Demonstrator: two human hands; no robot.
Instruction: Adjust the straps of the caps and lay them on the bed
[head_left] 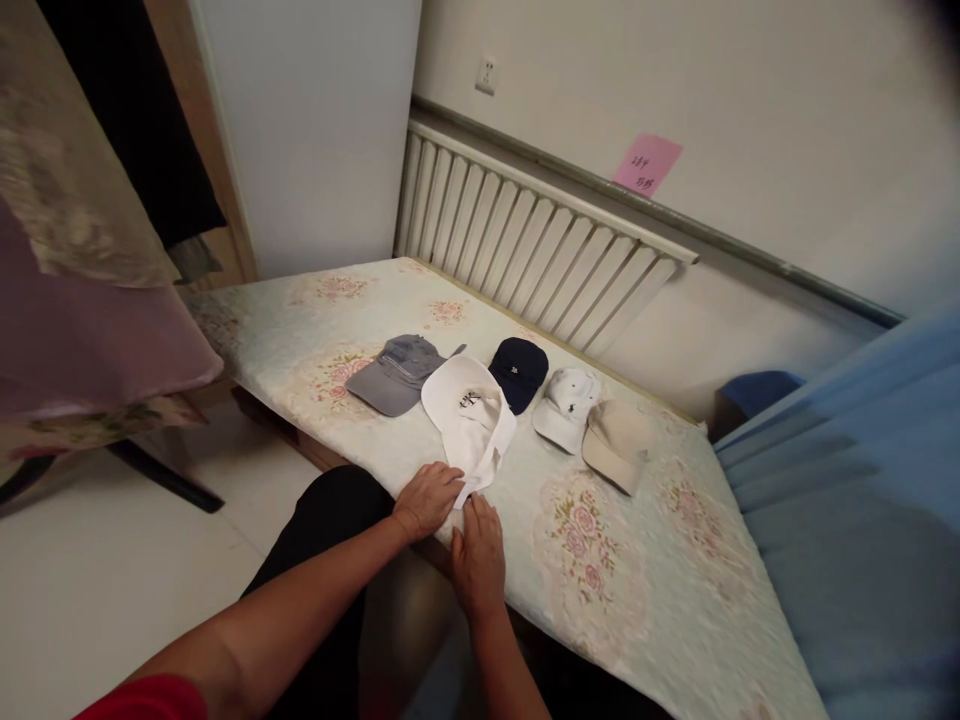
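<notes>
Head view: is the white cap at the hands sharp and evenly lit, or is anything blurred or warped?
Head view: the white cap is sharp under soft, even light with no glare, as are the left hand and right hand; head view edges warp, the radiator leaning; the blue fabric at right is blurred, and the top-right corner darkens.

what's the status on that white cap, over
Left hand and right hand both at near edge of white cap, grip hidden. Cap flat on floral mattress. Grey cap and navy cap close beside it.
</notes>
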